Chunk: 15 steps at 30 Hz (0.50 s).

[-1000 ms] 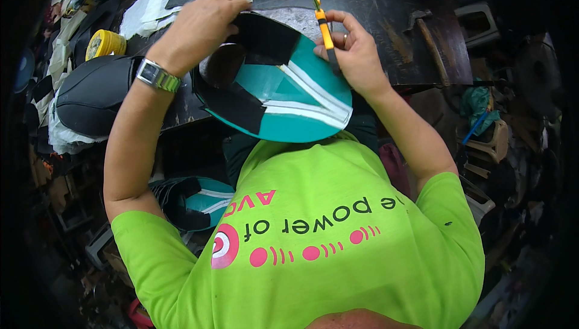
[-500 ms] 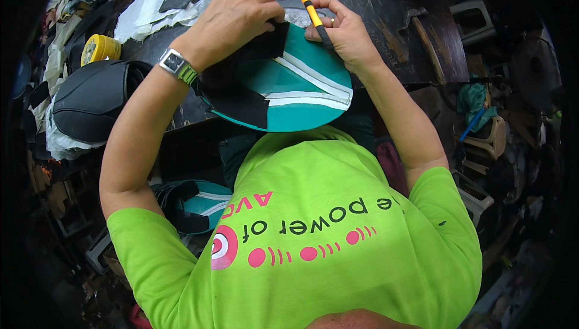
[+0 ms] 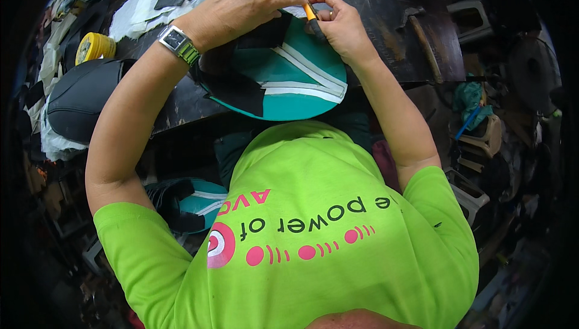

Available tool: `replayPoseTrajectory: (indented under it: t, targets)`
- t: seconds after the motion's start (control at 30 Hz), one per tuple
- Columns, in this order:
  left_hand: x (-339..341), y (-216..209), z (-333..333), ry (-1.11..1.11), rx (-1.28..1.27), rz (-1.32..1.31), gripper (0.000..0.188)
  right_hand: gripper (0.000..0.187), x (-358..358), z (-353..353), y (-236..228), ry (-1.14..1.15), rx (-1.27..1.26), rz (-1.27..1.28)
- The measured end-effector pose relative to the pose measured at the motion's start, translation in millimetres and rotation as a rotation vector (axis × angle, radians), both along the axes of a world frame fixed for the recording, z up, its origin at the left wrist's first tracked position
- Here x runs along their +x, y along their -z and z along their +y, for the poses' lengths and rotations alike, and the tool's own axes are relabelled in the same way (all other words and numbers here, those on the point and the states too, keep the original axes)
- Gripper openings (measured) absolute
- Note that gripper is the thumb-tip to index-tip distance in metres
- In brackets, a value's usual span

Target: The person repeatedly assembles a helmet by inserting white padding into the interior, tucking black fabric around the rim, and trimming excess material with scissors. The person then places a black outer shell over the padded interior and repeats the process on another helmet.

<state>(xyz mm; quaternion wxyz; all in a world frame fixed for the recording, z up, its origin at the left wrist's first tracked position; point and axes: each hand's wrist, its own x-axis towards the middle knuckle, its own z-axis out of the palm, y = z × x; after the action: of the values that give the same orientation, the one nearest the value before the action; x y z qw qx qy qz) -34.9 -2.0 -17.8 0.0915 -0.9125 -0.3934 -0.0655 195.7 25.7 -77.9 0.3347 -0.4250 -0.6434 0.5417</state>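
Teal panel (image 3: 265, 69) with two white strips (image 3: 295, 90), one orange-handled tool (image 3: 309, 10)

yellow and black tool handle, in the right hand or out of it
In: the right hand grips the yellow and black tool handle, thumb against it. Whether the left hand touches it too, I cannot tell.

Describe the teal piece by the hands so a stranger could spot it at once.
Past the bright green shirt is a dark table. At its near edge, below the left hand and right hand, is a rounded black-and-teal piece. Its white bands form a sideways V; unlike the similar piece at lower left, it is up by the hands.
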Motion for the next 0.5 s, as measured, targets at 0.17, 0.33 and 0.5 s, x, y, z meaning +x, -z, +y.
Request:
replayPoseTrajectory:
  t: [0.17,0.33,0.5]
  targets:
    - [-2.5,2.1,-0.7,0.033,-0.057,-0.089,0.029,0.043,4.2,3.3,-1.6,0.009,-0.092,0.048]
    - [-3.9,1.2,-2.7,0.141,0.042,-0.009,0.020,0.043,3.7,-0.5,-4.8,0.021,-0.033,-0.018]
    - [3.6,4.5,5.0,0.002,-0.143,-0.097,0.010,0.043,0.7,-1.2,-2.6,0.013,0.063,-0.064]
